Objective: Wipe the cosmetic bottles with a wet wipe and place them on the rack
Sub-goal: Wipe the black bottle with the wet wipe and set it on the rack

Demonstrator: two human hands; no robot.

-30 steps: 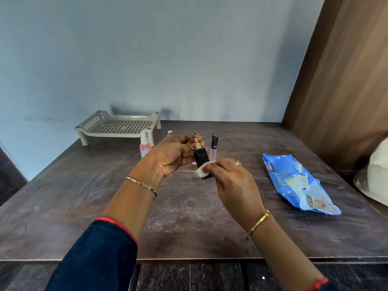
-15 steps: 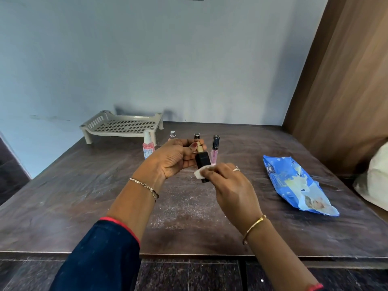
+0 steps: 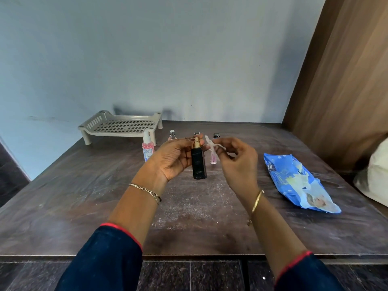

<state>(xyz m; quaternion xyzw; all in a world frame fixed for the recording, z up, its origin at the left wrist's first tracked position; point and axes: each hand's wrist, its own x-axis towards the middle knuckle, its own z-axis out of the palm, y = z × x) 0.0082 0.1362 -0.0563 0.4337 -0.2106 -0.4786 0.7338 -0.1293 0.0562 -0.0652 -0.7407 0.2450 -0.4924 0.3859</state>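
Observation:
My left hand [image 3: 175, 158] grips a black bottle [image 3: 198, 164] with a gold neck, upright above the table. My right hand [image 3: 237, 162] pinches a small white wet wipe [image 3: 212, 144], held just right of the bottle's top and apart from it. Behind my hands stand a pink spray bottle [image 3: 147, 149], a small clear bottle [image 3: 172, 135], a dark-capped bottle [image 3: 196, 133] and a pink tube [image 3: 213, 158] with a black cap, partly hidden. The beige slotted rack [image 3: 120, 126] stands at the back left with nothing on it.
A blue wet-wipe pack [image 3: 298, 181] lies on the dark wooden table [image 3: 84, 196] to the right. A wooden panel [image 3: 346, 80] rises at the right, with a pale cloth bundle [image 3: 378, 173] at its foot. The wall is close behind the rack.
My right hand has lifted the wipe off the lower part of the black bottle and moved it up and to the right. The left hand now holds the bottle more upright.

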